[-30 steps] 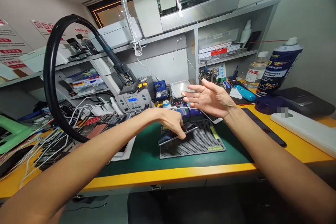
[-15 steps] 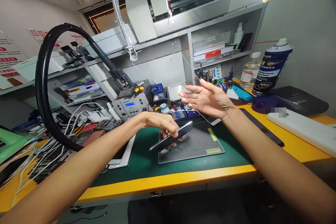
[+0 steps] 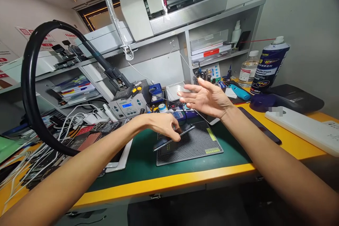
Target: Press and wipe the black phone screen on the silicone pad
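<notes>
A dark smartphone point(image 3: 164, 143) is tilted just above a grey perforated mat point(image 3: 194, 148). My left hand point(image 3: 164, 127) grips it from above, with the thumb along the near edge and the other fingers mostly hidden behind. Whether the phone touches the mat I cannot tell. To the right, my right hand point(image 3: 208, 100) hovers in the air with its fingers spread and palm showing, holding nothing. Below and behind it lies a white-edged tablet-like device point(image 3: 215, 120).
A soldering station point(image 3: 127, 107) with a thick black hose point(image 3: 26, 88) stands at the back left. White cables point(image 3: 34, 162) and circuit boards crowd the left side. On the right are a spray can point(image 3: 270, 65), a clear bottle point(image 3: 248, 70) and a long white device point(image 3: 299, 127).
The phone in my left hand has been turned flatter, showing more of its dark upper face. My right hand stays raised and spread. The whole view has shifted slightly.
</notes>
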A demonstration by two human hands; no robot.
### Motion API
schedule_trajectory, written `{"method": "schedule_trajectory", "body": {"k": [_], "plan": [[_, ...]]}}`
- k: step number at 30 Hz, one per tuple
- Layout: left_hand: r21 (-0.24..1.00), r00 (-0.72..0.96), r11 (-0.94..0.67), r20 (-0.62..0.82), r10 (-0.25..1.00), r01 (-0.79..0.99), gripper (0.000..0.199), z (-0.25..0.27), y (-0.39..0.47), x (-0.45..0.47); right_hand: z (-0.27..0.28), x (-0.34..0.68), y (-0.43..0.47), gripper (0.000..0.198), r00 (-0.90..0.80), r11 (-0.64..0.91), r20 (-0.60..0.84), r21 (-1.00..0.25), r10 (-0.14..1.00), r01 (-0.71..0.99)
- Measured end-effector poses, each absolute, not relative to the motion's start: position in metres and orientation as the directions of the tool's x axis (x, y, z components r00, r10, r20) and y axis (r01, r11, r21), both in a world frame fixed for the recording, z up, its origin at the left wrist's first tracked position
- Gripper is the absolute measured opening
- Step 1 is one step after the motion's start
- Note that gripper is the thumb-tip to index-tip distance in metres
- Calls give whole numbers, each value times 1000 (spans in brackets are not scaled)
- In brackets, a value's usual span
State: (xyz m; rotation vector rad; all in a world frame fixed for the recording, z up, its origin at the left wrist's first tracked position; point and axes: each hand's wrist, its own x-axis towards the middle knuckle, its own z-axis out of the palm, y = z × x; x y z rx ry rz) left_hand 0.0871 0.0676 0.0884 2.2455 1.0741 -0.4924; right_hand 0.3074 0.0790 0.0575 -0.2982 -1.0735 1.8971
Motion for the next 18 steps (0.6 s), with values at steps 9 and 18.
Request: {"method": "schedule_trajectory", "body": {"k": [9,18], "plan": [[204,656,-624,-269,705,755,53,66,35,92,58,305,78,36,-543,-198,190,-793,818,-576],[614,683,-334,-510,523,715,46,76,55,69,59,307,78,37,-523,-195,167,-800,836,-568]]}}
